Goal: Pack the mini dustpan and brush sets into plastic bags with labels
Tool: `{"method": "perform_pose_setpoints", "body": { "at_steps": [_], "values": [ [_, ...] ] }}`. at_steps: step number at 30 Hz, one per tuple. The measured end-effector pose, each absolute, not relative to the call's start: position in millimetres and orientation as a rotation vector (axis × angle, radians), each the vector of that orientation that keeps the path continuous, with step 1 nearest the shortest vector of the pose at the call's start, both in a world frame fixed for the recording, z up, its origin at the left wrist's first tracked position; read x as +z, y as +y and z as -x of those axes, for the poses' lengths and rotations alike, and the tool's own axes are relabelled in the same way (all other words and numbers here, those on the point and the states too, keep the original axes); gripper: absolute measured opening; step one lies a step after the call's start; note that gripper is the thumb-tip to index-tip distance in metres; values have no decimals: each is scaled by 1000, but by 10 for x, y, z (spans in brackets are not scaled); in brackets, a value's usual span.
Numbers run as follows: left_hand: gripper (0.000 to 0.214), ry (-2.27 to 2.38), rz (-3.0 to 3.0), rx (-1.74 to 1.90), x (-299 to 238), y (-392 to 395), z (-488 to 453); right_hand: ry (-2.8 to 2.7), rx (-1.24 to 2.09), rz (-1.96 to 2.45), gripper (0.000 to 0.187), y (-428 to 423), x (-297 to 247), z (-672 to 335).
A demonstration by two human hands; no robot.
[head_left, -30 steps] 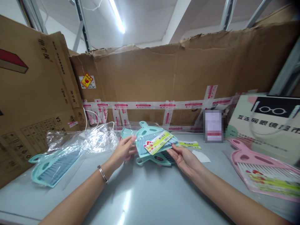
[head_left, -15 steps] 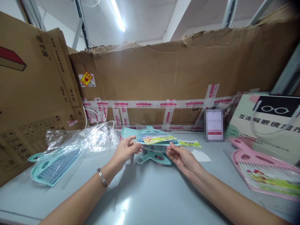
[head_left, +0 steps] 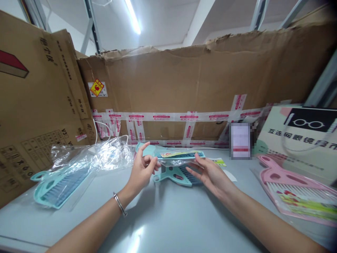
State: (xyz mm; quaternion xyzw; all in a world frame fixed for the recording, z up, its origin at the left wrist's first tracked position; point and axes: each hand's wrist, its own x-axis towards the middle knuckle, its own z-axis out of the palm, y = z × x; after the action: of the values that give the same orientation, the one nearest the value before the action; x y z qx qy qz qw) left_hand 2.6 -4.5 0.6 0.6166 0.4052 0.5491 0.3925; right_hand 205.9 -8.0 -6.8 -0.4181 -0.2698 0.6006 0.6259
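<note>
Between my hands is a mint-green dustpan and brush set point(head_left: 163, 154) in a clear plastic bag, tilted nearly edge-on, with a yellow-green label on top. My left hand point(head_left: 144, 168) grips the left end of the bag between thumb and bent fingers, its index finger raised. On the right end, my right hand point(head_left: 209, 172) has its thumb at the upper edge and its fingers below, slightly spread. Beneath the set lies a mint hand brush point(head_left: 175, 175) with dark bristles on the table, partly hidden by my right fingers. Another mint-green piece shows behind my left hand.
On the left lies a bagged mint dustpan set point(head_left: 61, 186) beside crumpled clear plastic point(head_left: 113, 154). A pink dustpan set point(head_left: 295, 189) lies on the right, before a paper bag printed with glasses point(head_left: 302, 140). Large cardboard boxes point(head_left: 163, 84) wall the table's back and left.
The bagged set has tipped from showing its top face to nearly edge-on. My left index finger has lifted, and my right hand has shifted slightly right, its fingers spreading.
</note>
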Motion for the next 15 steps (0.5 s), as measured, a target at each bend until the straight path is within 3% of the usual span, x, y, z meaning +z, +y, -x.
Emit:
{"method": "perform_pose_setpoints", "body": {
  "at_steps": [5, 9, 15],
  "values": [
    [30, 1065, -1709, 1442, 100, -83, 33, -1058, 897, 1133, 40, -65, -12, -2157],
    [20, 1026, -1769, 1477, 158, -51, 110, -1233, 496, 1115, 37, -84, 63, -2214],
    [20, 927, -1732, 1596, 168, -13, 176, -1247, 564, 957, 28, -133, 77, -2195]
  ]
}}
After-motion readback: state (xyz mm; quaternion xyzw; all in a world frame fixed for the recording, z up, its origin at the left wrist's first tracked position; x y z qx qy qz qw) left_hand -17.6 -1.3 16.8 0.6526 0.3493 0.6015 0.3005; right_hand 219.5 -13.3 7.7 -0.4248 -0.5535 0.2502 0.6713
